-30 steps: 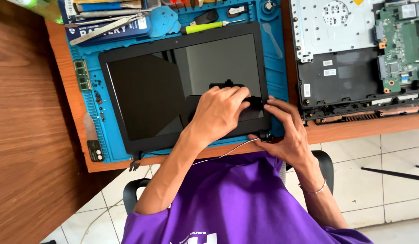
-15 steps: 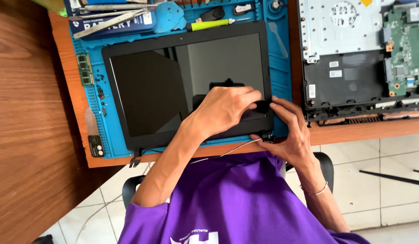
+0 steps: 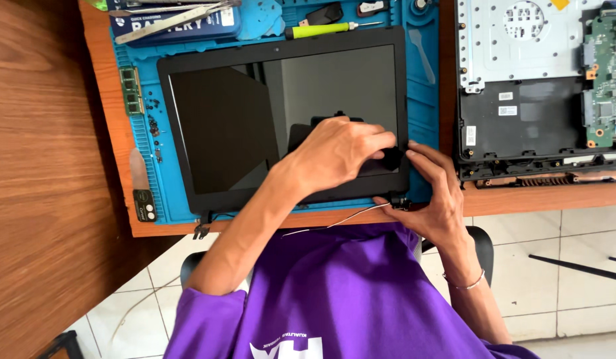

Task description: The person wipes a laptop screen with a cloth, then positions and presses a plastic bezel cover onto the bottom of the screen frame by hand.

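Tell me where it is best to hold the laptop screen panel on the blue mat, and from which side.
Grip the laptop screen panel by its black bezel at the lower right corner, coming from the desk's near edge. It lies flat, so only the rim offers a hold without pressing the glass. The left hand and right hand are at that corner.

You have a blue mat (image 3: 424, 80) on the wooden desk (image 3: 42, 166). A green-handled screwdriver (image 3: 318, 30) lies along its top edge, a memory stick (image 3: 129, 90) and a pry tool (image 3: 141, 193) at its left. An opened laptop base (image 3: 520, 100) with a green board (image 3: 607, 73) sits beside the mat.
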